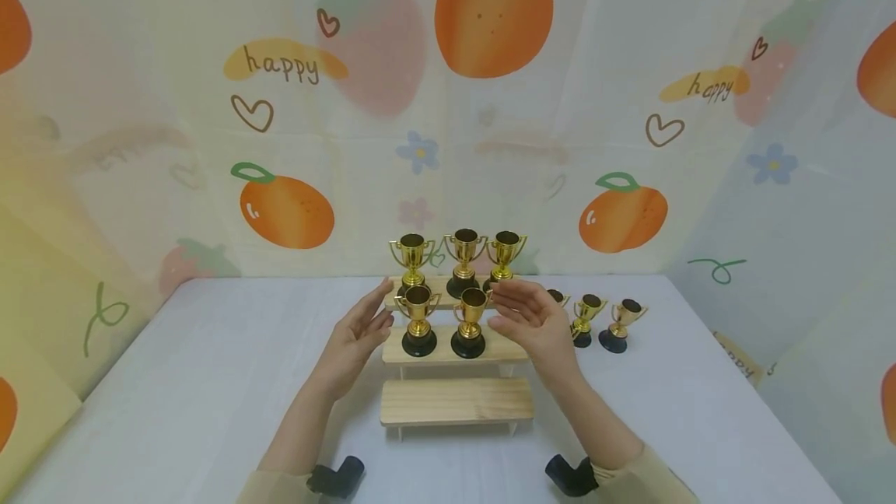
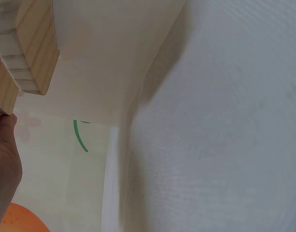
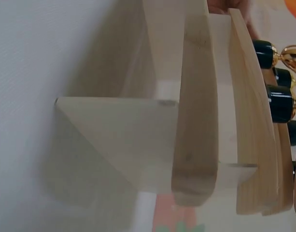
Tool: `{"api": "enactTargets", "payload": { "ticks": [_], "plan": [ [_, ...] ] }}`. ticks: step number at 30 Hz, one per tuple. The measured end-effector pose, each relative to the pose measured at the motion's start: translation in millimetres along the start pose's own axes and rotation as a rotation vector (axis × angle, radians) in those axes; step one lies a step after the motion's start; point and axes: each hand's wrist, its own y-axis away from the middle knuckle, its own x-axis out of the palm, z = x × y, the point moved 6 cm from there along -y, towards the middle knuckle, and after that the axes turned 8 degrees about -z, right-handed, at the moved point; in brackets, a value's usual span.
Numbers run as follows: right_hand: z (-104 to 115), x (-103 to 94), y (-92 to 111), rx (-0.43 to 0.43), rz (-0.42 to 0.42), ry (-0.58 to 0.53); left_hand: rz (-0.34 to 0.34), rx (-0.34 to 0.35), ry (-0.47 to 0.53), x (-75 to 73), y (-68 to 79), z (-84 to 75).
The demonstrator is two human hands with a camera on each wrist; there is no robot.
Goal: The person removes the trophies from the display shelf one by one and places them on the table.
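Note:
My left hand [image 1: 353, 344] is at the left end of a three-step wooden stand [image 1: 456, 403], its fingers near the upper steps. In the left wrist view a fingertip [image 2: 7, 123] meets the edge of a board. My right hand [image 1: 535, 325] is at the right side of the middle step, with thumb and fingers close beside a gold trophy cup [image 1: 470, 321] on a black base. Another trophy [image 1: 418, 319] stands left of it on the same step. Three more trophies [image 1: 465, 255] stand upright on the top step, their bases partly hidden. The bottom board carries nothing.
Three gold trophies [image 1: 621, 323] stand on the white table [image 1: 210, 379] right of the stand, one partly behind my right hand. A fruit-printed cloth [image 1: 175, 99] hangs behind and at both sides. White supports [image 3: 119, 130] hold up the boards.

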Motion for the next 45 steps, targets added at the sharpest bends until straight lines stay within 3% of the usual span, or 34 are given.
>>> {"api": "enactTargets", "payload": {
  "ticks": [14,45],
  "plan": [
    [-2,22.0,-12,0.043,0.031,0.02,0.007,-0.007,0.023,-0.6,-1.3,1.5],
    [-6,22.9,-7,0.057,0.037,0.056,0.003,-0.016,0.0,0.8,-0.4,0.1]
  ]
}}
